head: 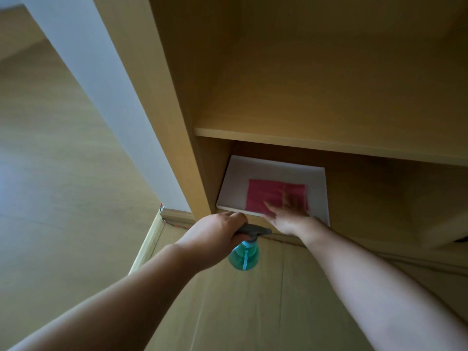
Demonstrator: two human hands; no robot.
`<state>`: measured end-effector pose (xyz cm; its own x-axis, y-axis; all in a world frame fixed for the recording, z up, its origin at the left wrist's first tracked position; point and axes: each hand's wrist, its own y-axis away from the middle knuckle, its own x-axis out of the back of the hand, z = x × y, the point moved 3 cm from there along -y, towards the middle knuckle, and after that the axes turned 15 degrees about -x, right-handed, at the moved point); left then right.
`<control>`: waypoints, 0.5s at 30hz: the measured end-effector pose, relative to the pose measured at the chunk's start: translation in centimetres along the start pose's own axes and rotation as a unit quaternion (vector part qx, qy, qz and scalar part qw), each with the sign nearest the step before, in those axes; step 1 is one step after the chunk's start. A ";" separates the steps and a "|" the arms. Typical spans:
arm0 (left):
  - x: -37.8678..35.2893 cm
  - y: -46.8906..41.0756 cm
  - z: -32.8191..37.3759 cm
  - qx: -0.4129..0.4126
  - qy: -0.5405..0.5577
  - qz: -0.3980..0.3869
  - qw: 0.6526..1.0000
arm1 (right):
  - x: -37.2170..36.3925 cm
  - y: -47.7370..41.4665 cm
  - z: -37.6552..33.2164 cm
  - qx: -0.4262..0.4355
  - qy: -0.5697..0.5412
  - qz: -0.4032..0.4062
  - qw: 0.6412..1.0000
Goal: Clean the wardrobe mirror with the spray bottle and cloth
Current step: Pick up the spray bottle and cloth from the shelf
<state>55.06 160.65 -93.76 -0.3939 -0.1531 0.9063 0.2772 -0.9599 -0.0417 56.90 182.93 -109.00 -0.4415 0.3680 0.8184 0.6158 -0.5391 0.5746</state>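
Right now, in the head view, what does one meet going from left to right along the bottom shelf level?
Wardrobe side panel → left hand, closed on the grey trigger head → green spray bottle hanging from it → right hand, reaching onto the pink cloth, which lies on a white board.

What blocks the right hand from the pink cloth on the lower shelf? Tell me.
Nothing visible. The right hand already reaches the pink cloth, which lies on a white board on the lower shelf. The left hand holds the spray bottle outside.
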 end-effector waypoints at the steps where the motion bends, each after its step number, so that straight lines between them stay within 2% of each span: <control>1: 0.0 0.2 -0.1 -0.001 0.002 0.004 1.000 | 0.0 -0.3 -0.4 -0.008 -0.017 -0.003 1.000; 4: 0.0 0.5 -0.3 -0.007 0.017 0.007 1.000 | 0.7 -0.8 -1.3 -0.036 -0.067 0.054 0.996; 11: -0.2 0.7 -0.4 -0.010 0.019 0.014 1.000 | 1.7 -1.1 -1.6 -0.061 -0.029 0.146 0.987; 15: 0.0 0.9 -0.7 -0.010 0.021 0.022 0.999 | 2.0 -0.8 -0.8 -0.068 -0.091 0.176 0.978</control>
<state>54.75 159.61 -94.11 -0.4177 -0.2049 0.8852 0.2784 -0.9562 -0.0900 55.01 183.50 -107.78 -0.0866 0.2625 0.9610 0.6115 -0.7476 0.2593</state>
